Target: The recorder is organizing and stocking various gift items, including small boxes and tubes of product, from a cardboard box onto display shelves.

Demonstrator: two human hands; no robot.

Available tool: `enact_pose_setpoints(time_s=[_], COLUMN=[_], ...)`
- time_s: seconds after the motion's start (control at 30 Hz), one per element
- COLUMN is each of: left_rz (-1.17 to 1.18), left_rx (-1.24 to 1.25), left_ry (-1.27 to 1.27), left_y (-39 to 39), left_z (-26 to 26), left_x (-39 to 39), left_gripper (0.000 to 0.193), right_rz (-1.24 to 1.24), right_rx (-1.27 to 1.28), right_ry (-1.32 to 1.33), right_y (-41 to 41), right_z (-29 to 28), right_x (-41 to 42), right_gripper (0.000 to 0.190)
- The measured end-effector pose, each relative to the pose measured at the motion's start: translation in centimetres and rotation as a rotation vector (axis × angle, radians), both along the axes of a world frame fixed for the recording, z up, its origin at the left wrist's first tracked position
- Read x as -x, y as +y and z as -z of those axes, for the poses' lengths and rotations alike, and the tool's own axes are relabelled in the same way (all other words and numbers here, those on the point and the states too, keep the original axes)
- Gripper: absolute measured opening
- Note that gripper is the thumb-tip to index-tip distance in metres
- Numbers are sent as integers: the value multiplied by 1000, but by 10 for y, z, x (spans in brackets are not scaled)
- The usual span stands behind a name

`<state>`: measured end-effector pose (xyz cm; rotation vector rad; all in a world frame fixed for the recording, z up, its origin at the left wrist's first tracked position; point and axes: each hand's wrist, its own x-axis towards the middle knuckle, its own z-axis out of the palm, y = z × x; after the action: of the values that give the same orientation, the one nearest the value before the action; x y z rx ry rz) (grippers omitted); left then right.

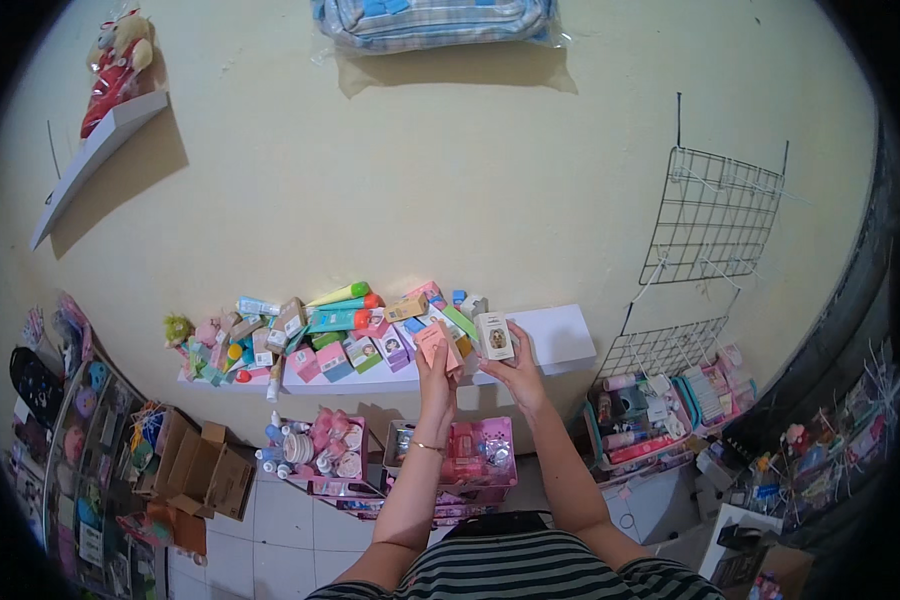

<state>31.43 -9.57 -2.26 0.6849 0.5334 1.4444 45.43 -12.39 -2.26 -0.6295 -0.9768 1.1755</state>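
My left hand (436, 379) grips a salmon-pink carton (436, 343), and part of it is hidden behind the fingers. A cream carton (493, 335) with a printed picture is held upright in my right hand (521, 373), thumb at its lower edge. Both are just above a white wall shelf (562, 337). Heaped on the shelf, left of my hands, are small boxes and tubes. Among them are a purple-and-white box (394, 349), a green-and-white box (362, 353), a teal tube (334, 321) with an orange cap and a tan box (405, 307).
Below the shelf stand a pink basket of bottles (364, 457) and another pink basket (511, 457). An open cardboard box (229, 480) is at lower left, near a glass display case (64, 442). Wire grids (712, 217) hang on the right wall above filled baskets (596, 427).
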Motion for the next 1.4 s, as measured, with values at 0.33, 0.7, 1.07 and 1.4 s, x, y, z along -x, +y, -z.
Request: enact_pose_setpoints(time_s=[0.33, 0.7, 1.07, 1.4], left_rz=[215, 707, 1269, 1691], left_rx=[-248, -241, -118, -297], left_ry=[237, 239, 151, 243], left_y=[-21, -74, -273, -503], left_z=[3, 24, 40, 74], left_x=[-20, -154, -349, -443], left_gripper=[80, 71, 51, 37], right_rz=[315, 848, 1529, 2092], right_rx=[-67, 25, 187, 394], right_ry=[-164, -214, -290, -294], right_y=[-32, -158, -405, -641], right_z=[12, 28, 35, 88], right_x=[-29, -127, -237, -275], right_gripper=[81, 78, 79, 73])
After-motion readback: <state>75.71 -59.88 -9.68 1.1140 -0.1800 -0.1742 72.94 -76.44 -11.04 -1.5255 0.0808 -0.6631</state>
